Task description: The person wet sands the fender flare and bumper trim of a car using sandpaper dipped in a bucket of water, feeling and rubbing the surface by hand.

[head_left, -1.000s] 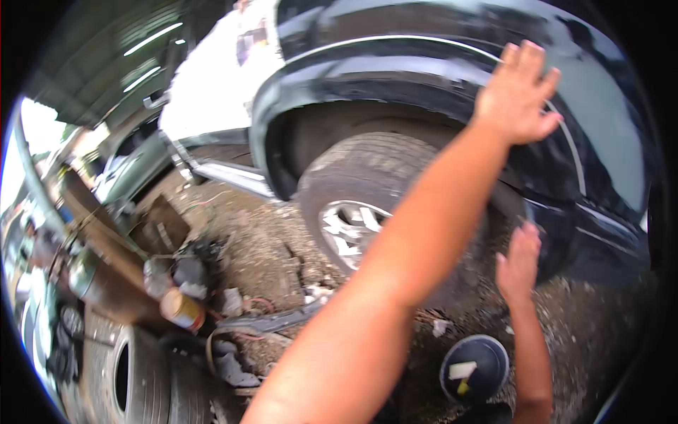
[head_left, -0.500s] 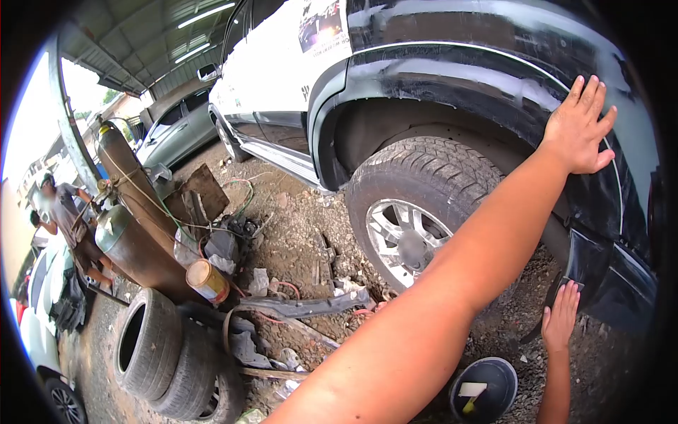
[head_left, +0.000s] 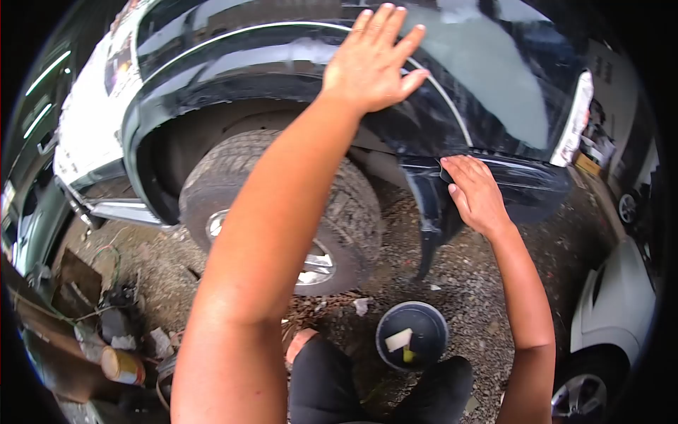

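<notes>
My left hand [head_left: 374, 63] rests on the dark rear side panel [head_left: 296, 53] of a vehicle, above the wheel arch, with its fingers spread and nothing in it. Lower and to the right, my right hand [head_left: 477, 192] presses on the upper edge of the black bumper [head_left: 522, 177]. Its fingers lie close together, and a thin dark edge, apparently sandpaper [head_left: 443, 172], shows at the fingertips; most of it is hidden beneath them. Dull, pale patches mark the panel around both hands.
A dark bucket [head_left: 381, 328] with a pale block and a yellowish piece inside stands on gravel between my knees. The rear wheel [head_left: 353, 212] is behind my left forearm. A tin can [head_left: 121, 365] and scrap lie left; a white car [head_left: 621, 300] is at right.
My view has swung right toward the rear of the vehicle. My left hand stays on the panel; my right hand has moved up along the bumper to its upper edge.
</notes>
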A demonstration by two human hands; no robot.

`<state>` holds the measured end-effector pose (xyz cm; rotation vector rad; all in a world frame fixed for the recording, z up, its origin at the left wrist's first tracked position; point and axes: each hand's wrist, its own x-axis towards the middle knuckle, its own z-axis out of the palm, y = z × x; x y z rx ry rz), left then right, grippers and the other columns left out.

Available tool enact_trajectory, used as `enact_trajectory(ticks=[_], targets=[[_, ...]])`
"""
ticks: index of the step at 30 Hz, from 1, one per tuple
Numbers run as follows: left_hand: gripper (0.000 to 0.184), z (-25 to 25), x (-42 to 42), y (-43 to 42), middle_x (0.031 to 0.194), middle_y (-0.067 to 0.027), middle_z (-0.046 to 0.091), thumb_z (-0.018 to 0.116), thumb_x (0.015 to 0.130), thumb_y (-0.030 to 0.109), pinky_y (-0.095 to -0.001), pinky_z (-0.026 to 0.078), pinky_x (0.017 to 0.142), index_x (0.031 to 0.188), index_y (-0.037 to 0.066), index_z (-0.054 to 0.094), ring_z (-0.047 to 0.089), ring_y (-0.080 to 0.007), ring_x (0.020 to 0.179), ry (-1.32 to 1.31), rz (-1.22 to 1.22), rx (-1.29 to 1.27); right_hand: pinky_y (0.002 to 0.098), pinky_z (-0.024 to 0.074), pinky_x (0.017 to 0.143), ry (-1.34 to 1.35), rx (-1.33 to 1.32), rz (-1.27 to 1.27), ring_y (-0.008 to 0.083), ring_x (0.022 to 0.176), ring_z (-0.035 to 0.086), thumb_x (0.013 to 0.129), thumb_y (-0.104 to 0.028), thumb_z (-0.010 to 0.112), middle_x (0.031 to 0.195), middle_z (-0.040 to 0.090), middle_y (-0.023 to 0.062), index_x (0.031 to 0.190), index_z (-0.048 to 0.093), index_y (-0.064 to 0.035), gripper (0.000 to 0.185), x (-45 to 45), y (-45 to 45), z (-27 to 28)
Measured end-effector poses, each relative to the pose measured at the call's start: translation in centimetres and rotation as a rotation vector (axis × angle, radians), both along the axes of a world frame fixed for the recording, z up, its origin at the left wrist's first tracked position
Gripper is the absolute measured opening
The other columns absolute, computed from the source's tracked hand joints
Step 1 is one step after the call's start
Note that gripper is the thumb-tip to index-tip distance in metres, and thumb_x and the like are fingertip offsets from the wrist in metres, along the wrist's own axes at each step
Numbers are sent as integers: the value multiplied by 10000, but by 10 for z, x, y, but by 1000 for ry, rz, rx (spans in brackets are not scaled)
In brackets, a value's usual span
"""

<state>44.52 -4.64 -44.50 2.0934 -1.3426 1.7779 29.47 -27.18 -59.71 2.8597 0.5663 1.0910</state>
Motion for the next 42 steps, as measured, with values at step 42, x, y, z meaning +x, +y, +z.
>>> enact_trajectory(ticks=[42], targets=[[650, -3, 4, -7, 1619, -143, 341, 567, 999, 467, -478, 209, 1266, 1551, 157, 418, 270, -328, 1527, -123, 58, -26, 488, 233, 1257, -248, 309, -163, 384, 1495, 348, 1019, -220, 515, 1548, 431, 261, 1475, 448, 64, 541, 16, 35, -59]])
